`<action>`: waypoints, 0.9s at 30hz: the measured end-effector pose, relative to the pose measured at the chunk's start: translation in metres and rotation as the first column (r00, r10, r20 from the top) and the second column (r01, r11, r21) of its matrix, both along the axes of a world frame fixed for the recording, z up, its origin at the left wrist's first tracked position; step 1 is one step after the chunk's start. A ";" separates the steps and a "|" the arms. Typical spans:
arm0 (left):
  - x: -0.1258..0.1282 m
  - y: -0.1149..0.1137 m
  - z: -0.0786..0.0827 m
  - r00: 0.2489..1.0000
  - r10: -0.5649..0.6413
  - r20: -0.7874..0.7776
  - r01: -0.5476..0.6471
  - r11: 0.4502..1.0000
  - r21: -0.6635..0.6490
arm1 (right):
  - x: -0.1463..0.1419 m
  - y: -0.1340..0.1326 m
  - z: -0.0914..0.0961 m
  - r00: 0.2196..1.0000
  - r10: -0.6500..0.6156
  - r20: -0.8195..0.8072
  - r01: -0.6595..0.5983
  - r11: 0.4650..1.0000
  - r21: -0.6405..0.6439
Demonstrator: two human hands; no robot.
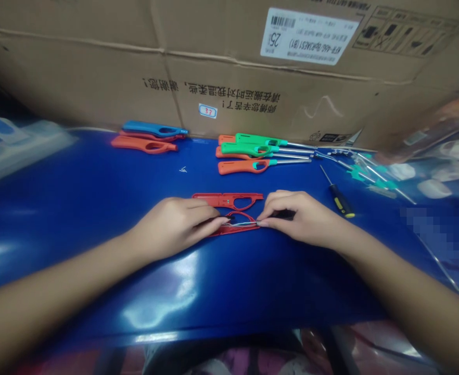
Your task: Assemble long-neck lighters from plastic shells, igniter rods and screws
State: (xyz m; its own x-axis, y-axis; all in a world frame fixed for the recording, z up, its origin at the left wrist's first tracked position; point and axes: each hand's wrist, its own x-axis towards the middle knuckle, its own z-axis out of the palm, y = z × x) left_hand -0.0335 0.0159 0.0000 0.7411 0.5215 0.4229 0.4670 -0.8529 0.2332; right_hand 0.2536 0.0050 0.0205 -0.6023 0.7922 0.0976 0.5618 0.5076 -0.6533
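Two red lighter handle halves lie on the blue table, hollow side up. The far red half (219, 200) touches neither hand's fingertips clearly. Over the near red half (235, 230), thin wires (242, 224) stretch between my two hands. My left hand (185, 221) is closed at the left end of this half, fingers pinched around a small black part with the wires that is mostly hidden. At its right tip, my right hand (297, 216) pinches the wire ends between thumb and finger.
Beyond stand a large cardboard box (116, 78), green lighters (249, 149), orange lighters (239, 166) with metal tubes, and a blue handle (143, 128) over orange ones (143, 144). A screwdriver (339, 198), loose metal tubes (373, 172) and a bare blue table edge (214, 333) show too.
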 end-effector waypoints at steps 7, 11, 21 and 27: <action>0.001 0.000 -0.001 1.000 -0.001 0.014 0.001 1.000 -0.011 | -0.001 -0.002 0.004 0.995 0.049 0.086 -0.060 0.989 0.133; 0.000 0.001 -0.003 1.000 -0.002 0.021 0.002 1.000 -0.022 | -0.003 -0.003 0.006 0.991 0.038 0.132 -0.060 0.985 0.165; 0.002 0.001 -0.003 0.999 0.002 0.032 -0.001 0.999 -0.049 | -0.002 -0.002 0.000 0.996 -0.081 0.035 0.083 0.994 -0.066; 0.001 0.001 -0.003 0.999 -0.005 0.039 0.007 0.998 -0.068 | -0.004 -0.005 0.003 0.995 -0.080 0.056 0.082 0.996 -0.035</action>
State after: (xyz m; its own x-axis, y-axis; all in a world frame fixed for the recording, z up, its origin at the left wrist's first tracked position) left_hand -0.0323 0.0172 -0.0028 0.7279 0.5456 0.4153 0.4513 -0.8372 0.3089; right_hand 0.2496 -0.0002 0.0233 -0.5396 0.8412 0.0362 0.6351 0.4348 -0.6384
